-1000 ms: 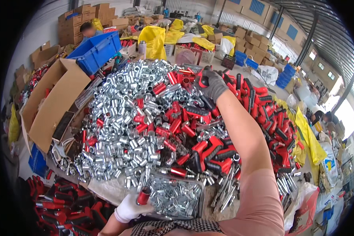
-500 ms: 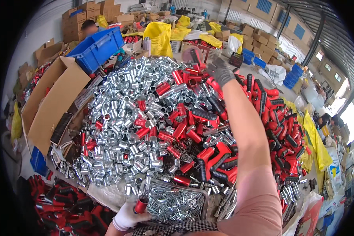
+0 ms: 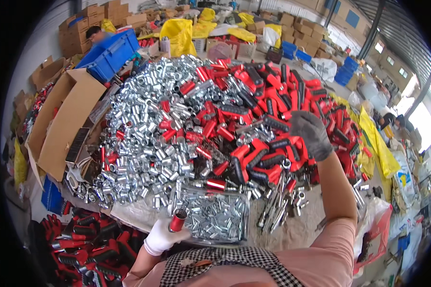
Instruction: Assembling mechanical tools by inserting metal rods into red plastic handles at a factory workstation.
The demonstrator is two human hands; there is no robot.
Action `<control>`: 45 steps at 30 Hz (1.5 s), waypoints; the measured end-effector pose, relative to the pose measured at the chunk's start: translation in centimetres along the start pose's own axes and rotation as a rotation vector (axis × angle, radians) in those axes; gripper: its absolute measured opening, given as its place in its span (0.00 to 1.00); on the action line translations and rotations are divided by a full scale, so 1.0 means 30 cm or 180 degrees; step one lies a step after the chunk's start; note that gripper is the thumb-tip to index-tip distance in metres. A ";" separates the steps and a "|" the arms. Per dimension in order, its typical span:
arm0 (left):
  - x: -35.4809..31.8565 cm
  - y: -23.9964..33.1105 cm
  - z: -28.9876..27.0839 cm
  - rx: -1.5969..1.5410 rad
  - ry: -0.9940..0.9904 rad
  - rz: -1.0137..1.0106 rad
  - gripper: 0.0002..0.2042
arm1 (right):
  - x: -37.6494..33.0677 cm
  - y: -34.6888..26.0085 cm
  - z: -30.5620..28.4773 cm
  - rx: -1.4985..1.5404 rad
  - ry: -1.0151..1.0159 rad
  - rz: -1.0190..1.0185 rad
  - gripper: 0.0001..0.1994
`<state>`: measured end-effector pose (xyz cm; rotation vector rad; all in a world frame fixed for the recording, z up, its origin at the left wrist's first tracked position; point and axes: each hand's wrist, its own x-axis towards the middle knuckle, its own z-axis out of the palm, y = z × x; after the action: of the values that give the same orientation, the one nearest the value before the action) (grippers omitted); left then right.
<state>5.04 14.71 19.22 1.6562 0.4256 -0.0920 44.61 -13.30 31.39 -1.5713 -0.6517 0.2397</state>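
Observation:
My left hand (image 3: 162,237), in a white glove, is closed around a red metal tube (image 3: 177,222) at the near edge of the work surface. A coil spring (image 3: 181,210) sticks up out of the tube's top. Beside it sits a clear tray (image 3: 247,215) full of small silvery pins (image 3: 215,215). My right hand (image 3: 312,136), in a dark grey glove, is over the right side of a pile of red and black tool grips (image 3: 268,153). Its fingertips are lost against the grips, so I cannot make out whether they hold one.
A large heap of silvery metal sleeves (image 3: 143,129) fills the left, with red tubes (image 3: 208,126) among them. A cardboard box (image 3: 64,124) and a blue crate (image 3: 107,55) stand at the far left, near another person (image 3: 96,36). More red-black grips (image 3: 88,244) lie lower left. Metal rods (image 3: 277,205) lie nearer.
My right hand has come back from the far side of the heap toward the near right. A blurred red-and-black piece near it earlier no longer shows there. The left hand still holds the tube.

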 end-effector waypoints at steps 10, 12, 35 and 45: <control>-0.015 0.056 0.099 0.0443 -0.0609 0.0184 0.09 | -0.497 0.252 -0.172 0.0197 0.0231 0.0049 0.19; -0.029 0.085 0.124 0.0494 -0.0660 -0.0013 0.07 | -0.562 0.225 -0.161 0.0021 0.0392 0.0359 0.18; -0.311 -0.101 0.373 0.0576 -0.0901 0.0482 0.10 | -0.335 0.558 -0.500 -0.0259 0.1872 0.2119 0.20; -0.258 -0.108 0.386 0.0998 -0.1010 0.0871 0.12 | -0.704 0.454 -0.294 0.3117 0.0941 -0.0704 0.20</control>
<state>-1.03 1.96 16.94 1.9520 -0.0629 -0.2226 35.60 -31.82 14.50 -0.5690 -0.3680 0.1205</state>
